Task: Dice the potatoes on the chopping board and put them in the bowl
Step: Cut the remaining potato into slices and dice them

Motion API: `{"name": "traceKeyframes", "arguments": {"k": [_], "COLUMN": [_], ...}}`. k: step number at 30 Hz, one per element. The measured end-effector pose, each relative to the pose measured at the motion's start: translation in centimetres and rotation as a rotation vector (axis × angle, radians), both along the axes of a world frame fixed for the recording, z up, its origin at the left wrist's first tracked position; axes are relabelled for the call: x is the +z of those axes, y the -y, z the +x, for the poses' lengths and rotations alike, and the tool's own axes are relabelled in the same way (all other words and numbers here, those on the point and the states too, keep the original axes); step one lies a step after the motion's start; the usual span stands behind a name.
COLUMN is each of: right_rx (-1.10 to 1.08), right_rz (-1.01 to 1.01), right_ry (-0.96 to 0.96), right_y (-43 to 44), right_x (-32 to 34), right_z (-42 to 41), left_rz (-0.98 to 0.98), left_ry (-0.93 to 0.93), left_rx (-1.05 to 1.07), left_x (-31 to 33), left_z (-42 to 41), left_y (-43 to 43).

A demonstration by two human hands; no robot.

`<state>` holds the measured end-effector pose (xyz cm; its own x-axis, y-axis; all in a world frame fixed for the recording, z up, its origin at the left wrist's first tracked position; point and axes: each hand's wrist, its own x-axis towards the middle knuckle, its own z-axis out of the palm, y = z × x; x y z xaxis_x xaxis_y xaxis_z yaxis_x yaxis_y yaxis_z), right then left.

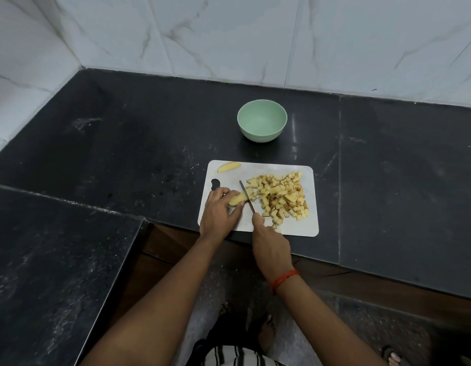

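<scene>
Well into the dicing, nowhere yet with the transfer. Heaped across the 3 o'clock half of the white chopping board (295, 229): a broad pile of diced potato (279, 199), with skin showing on many of the cubes. At the board's 9 o'clock side, pinned under the curled fingers of the left hand (220, 212), a short stub of potato (237, 199). Clamped in the right hand (271, 244), fingers wrapped tight round a handle hidden in the fist, a slim knife (247, 196), pointing toward 11 o'clock and set against the stub's cut end, just beside the pile. Lying untouched at the board's 11 o'clock corner: one more potato wedge (228, 167). Standing at 12 o'clock from the board, apart from it on the dark stone counter (123, 141), the pale green bowl (260, 136), holding nothing visible. By the look of it, most of the cutting done. Left to do, judging from the board alone: finishing the stub, dicing the wedge, then moving the whole pile across to the bowl.
</scene>
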<state>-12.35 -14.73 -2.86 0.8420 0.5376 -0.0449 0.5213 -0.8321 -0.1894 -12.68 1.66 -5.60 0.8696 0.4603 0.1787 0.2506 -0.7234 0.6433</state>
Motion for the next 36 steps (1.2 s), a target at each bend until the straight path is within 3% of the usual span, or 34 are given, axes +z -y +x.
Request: {"name": "traceKeyframes", "arguments": {"k": [8,15,24,30,36], "right_rx": [-0.096,-0.141,-0.021,-0.102,-0.042], "right_rz": [-0.006,0.149,0.253,0.349,0.288], "right_ry": [-0.053,-0.053,-0.027,-0.028,-0.031], "right_y": [2.3,1.6,0.2,0.6,0.4], "right_x": [-0.8,0.0,-0.4,-1.0,-0.9], "right_z": [-1.9,-1.2,1.2,1.5,1.4], "left_rz": [-0.026,-0.053,-0.042,-0.021,-0.022], "left_ry": [0.013,-0.003,0.003,0.027,0.016], "left_rx": [0.013,0.049,0.049,0.050,0.051], "left_x": [0.0,0.3,0.2,-0.2,0.0], "left_z": [-0.1,-0.3,-0.2,0.0,0.1], "left_y": [0.1,0.3,0.3,0.2,0.3]}}
